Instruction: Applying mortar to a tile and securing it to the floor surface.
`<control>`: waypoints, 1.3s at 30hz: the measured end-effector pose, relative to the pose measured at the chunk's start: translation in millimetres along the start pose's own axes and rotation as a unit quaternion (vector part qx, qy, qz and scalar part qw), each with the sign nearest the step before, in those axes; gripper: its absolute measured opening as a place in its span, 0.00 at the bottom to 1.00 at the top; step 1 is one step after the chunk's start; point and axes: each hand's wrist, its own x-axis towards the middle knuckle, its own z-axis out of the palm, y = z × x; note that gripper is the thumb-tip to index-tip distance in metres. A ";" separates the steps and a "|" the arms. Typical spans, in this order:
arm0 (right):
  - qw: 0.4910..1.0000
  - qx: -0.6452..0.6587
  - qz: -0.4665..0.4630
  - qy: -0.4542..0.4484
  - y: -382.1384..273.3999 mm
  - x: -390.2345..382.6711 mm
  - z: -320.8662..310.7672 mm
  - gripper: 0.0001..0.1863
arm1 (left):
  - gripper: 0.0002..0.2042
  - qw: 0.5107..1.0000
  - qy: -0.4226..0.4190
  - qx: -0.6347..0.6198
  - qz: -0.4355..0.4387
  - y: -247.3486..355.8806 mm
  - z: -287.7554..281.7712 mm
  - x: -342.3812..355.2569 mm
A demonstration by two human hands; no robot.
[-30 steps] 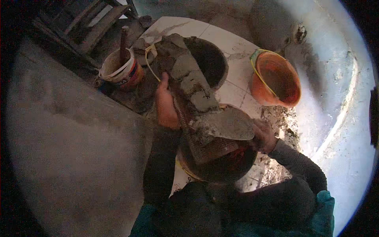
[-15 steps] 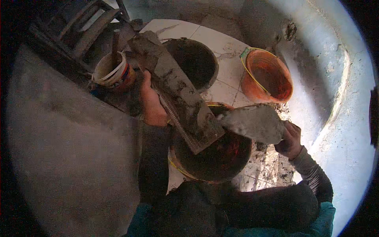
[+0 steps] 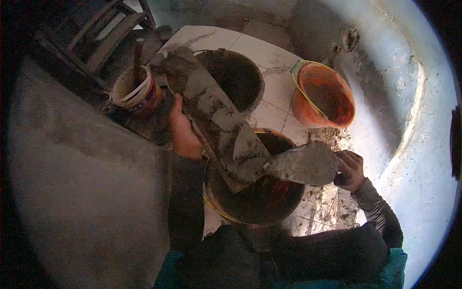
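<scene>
My left hand (image 3: pixel 185 133) is closed on a long, mortar-smeared notched trowel (image 3: pixel 222 108). It slants over a dark bucket (image 3: pixel 262 214) in front of me; its near end hangs above the opening, and small teeth show along one long edge. My right hand (image 3: pixel 350 168) grips a mason's trowel (image 3: pixel 308 164), whose grey-coated blade points left. The tip of that blade meets the near end of the notched trowel, where wet mortar lies on the face. The handles of both tools are mostly hidden by my hands.
A second dark bucket (image 3: pixel 255 79) stands beyond the notched trowel. An orange bucket (image 3: pixel 308 111) with a yellow handle is at the far right. On the left are a small pail (image 3: pixel 130 94) with a stick in it and a dark wooden chair (image 3: pixel 103 45). Mortar splatters the tiled floor (image 3: pixel 272 108).
The mason's trowel has moved slightly left and down against the near end of the notched trowel. Mortar there now looks smeared, covering more of the corner. Both hands keep their grip.
</scene>
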 end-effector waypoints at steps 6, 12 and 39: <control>0.977 0.157 0.140 0.030 -18.8 10.6 79.6 0.30 | 0.24 0.994 -0.013 -0.032 -0.102 -9.3 22.8 -20.3; 0.998 0.038 -0.008 0.057 3.5 13.5 69.3 0.29 | 0.23 0.991 -0.027 0.102 -0.080 -5.3 20.1 -25.2; 0.657 -0.295 -0.176 -0.672 -1.0 356.8 93.7 0.13 | 0.29 0.992 0.107 0.052 -0.029 5.4 -36.1 -34.5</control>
